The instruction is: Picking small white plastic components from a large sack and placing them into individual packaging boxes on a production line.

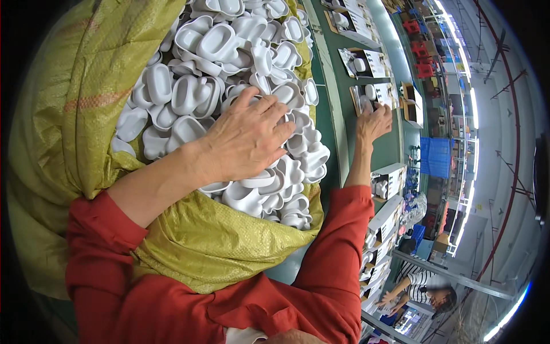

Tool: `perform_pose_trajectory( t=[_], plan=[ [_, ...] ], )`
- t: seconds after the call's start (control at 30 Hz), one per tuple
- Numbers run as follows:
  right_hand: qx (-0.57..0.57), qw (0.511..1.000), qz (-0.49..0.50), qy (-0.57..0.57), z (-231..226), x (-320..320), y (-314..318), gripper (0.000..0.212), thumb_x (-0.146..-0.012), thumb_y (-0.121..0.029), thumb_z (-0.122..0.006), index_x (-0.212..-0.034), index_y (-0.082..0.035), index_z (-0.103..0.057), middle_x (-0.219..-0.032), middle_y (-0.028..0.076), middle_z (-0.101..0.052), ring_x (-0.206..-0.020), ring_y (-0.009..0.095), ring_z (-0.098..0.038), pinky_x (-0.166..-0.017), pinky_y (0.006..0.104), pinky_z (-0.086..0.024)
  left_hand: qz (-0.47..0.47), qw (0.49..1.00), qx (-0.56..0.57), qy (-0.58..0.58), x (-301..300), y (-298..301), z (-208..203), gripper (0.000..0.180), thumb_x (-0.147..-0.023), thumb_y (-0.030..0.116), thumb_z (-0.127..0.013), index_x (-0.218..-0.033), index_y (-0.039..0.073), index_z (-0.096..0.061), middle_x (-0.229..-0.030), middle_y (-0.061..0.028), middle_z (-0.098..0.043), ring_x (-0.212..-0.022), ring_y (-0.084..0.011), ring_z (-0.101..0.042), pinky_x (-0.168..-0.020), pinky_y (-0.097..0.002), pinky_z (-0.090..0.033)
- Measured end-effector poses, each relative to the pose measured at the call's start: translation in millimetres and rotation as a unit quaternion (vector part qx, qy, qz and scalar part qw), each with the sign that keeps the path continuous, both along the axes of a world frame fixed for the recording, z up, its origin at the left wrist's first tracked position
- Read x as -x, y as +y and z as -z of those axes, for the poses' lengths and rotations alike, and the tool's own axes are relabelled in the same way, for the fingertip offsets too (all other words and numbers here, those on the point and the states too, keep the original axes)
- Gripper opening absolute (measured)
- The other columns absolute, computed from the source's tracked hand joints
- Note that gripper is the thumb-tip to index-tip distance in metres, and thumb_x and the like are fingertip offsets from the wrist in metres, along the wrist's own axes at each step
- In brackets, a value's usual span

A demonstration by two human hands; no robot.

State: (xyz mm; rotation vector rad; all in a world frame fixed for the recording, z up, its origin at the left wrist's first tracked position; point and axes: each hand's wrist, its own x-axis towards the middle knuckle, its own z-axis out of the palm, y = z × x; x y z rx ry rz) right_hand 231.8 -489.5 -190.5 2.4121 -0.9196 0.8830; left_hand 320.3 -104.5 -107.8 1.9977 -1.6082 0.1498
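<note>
A yellow woven sack (pixel 229 246) lies open, filled with many loose white plastic parts (pixel 217 43), each rounded, with a shallow oval hollow. My left hand (pixel 243 135) rests palm down on the pile, fingers spread and slightly bent, touching the parts; what lies beneath the palm is hidden. My right hand (pixel 375 121) reaches out to an opened carton (pixel 385 92) on the green conveyor belt. Its fingers are drawn together at the carton's near edge, and what they hold, if anything, is hidden.
More opened cartons (pixel 358 23) with white pieces inside line the green belt (pixel 335 74). A metal rail (pixel 326 74) runs between sack and belt. Beyond stand a blue crate (pixel 435 157), red stools (pixel 421 51) and shelving. A person in a striped top (pixel 421 279) works at lower right.
</note>
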Motion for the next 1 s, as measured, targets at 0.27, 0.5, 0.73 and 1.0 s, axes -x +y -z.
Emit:
perform_pose_trajectory(
  t=[0.27, 0.5, 0.73, 1.0],
  plan=[
    [-0.347, 0.842, -0.404, 0.089, -34, -25, 119, 0.023, -0.079, -0.025, -0.081, -0.094, -0.009, -0.073, -0.129, 0.011, -0.062, -0.120, 0.033, -0.055, -0.100, 0.0445, -0.039, 0.000, 1.000, 0.001, 0.002, 1, 1, -4, 0.039, -0.081, 0.023, -0.075, -0.114, 0.006, -0.063, -0.124, -0.0126, -0.057, -0.123, -0.0290, -0.052, -0.105, -0.0491, -0.035],
    [-0.278, 0.879, -0.387, 0.003, -14, -33, 123, 0.011, -0.081, -0.012, -0.077, -0.088, -0.006, -0.071, -0.127, 0.014, -0.063, -0.118, 0.035, -0.056, -0.101, 0.0461, -0.038, 0.005, 1.000, 0.008, 0.010, 1, 1, -2, 0.039, -0.080, 0.022, -0.075, -0.112, 0.004, -0.064, -0.124, -0.0131, -0.057, -0.121, -0.0293, -0.052, -0.104, -0.0487, -0.036],
    [-0.188, 0.967, -0.130, 0.114, -23, 8, 14, 0.024, -0.083, -0.029, -0.076, -0.088, -0.006, -0.076, -0.135, 0.012, -0.059, -0.126, 0.034, -0.051, -0.105, 0.0501, -0.034, 0.008, 1.000, 0.005, 0.004, 0, -3, -4, 0.039, -0.080, 0.022, -0.075, -0.113, 0.004, -0.064, -0.122, -0.0139, -0.058, -0.121, -0.0299, -0.053, -0.103, -0.0481, -0.036],
    [-0.291, 0.934, -0.206, -0.002, -40, 55, 67, 0.025, -0.086, -0.016, -0.075, -0.107, -0.004, -0.069, -0.128, 0.015, -0.063, -0.122, 0.034, -0.056, -0.106, 0.0442, -0.038, 0.005, 1.000, -0.001, 0.005, -2, -1, 0, 0.039, -0.081, 0.022, -0.075, -0.114, 0.005, -0.063, -0.123, -0.0131, -0.058, -0.122, -0.0295, -0.053, -0.103, -0.0476, -0.036]
  ],
)
